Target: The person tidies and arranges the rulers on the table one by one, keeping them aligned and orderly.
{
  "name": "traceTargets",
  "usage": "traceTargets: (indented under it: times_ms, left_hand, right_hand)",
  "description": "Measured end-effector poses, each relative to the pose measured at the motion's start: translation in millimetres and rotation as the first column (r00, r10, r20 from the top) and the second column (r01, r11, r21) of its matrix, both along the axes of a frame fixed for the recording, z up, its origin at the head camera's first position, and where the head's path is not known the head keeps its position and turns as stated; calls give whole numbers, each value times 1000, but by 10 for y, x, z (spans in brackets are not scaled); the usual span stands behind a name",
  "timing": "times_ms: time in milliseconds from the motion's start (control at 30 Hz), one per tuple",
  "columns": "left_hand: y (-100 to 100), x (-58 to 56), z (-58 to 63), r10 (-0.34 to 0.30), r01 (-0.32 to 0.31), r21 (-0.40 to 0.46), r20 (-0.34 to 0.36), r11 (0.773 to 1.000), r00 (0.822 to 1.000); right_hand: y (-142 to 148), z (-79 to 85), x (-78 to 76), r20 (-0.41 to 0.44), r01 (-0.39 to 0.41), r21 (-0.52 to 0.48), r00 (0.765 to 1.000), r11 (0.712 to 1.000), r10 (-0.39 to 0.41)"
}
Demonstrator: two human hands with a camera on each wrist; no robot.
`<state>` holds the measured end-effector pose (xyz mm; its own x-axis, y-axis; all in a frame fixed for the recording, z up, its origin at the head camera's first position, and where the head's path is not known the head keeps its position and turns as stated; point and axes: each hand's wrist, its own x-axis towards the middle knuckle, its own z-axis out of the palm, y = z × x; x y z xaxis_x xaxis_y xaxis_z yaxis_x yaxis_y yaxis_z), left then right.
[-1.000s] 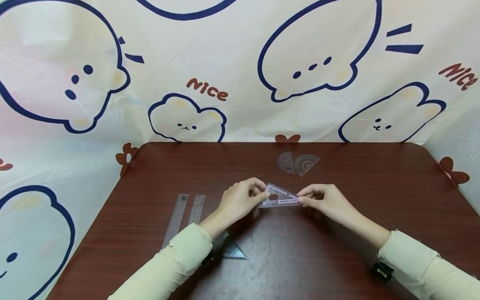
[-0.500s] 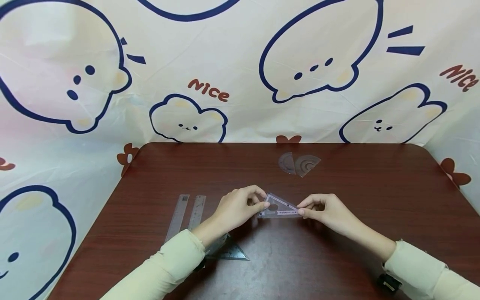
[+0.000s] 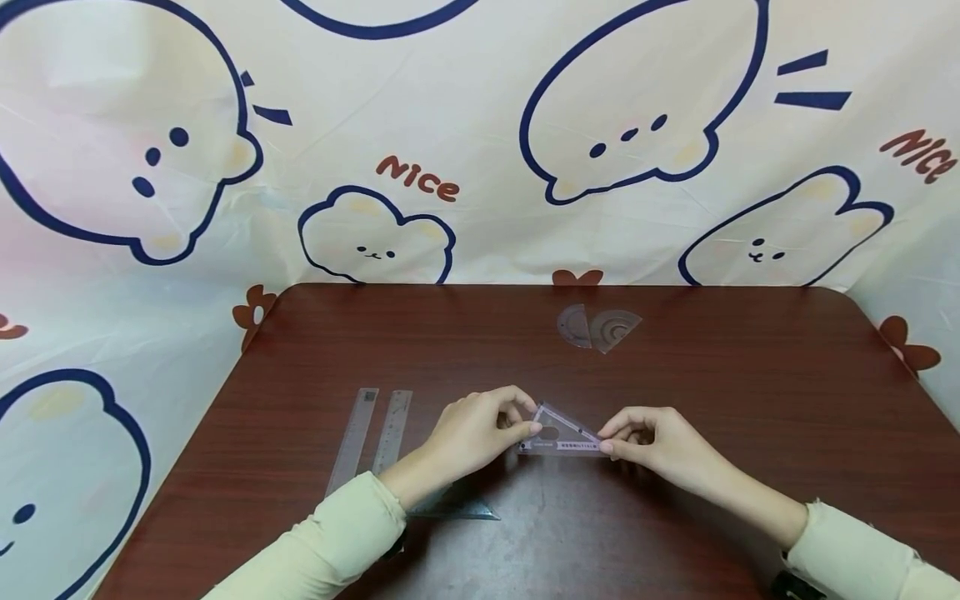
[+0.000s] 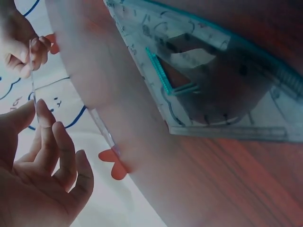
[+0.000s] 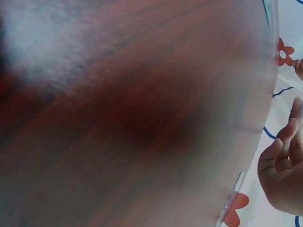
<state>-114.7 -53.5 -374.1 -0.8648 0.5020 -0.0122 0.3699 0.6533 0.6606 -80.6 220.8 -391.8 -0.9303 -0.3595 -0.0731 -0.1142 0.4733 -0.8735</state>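
Observation:
A clear triangular set square [image 3: 564, 435] with pale purple strips is held between both hands above the table. My left hand [image 3: 471, 432] pinches its left corner between thumb and fingers. At the right tip, my right hand [image 3: 667, 446] pinches it the same way. From the left wrist, the set square [image 4: 33, 78] appears edge-on, a thin upright line between the left hand [image 4: 49, 165] and the right hand [image 4: 23, 45]. Only part of the right hand [image 5: 284, 175] shows at the right wrist view's edge.
Two clear rulers [image 3: 352, 437] lie side by side left of the left hand. Under the left forearm lies a teal-edged set square [image 3: 461, 504], large in the left wrist view. A protractor [image 3: 573, 327] and a fan-shaped clear piece [image 3: 615, 330] lie at the back of the brown table [image 3: 750, 358].
Both hands have moved toward the person with the set square between them, and the grip stays the same. The left forearm now covers more of the teal-edged set square.

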Motion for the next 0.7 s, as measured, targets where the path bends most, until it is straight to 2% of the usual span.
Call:
traceTargets:
  times_ms: [267, 467, 700]
  left_hand:
    - [-14, 61, -56, -67, 68, -18, 64, 998, 996]
    - [-26, 111, -115, -100, 102, -28, 73, 994, 992]
    - [-50, 138, -128, -122, 126, -44, 77, 991, 990]
  right_hand:
    - [-3, -41, 108, 4, -12, 45, 1000, 999, 12]
    - [-25, -87, 165, -23, 6, 66, 1000, 998, -4]
    - [-58, -155, 206, -54, 3, 94, 999, 996, 2]
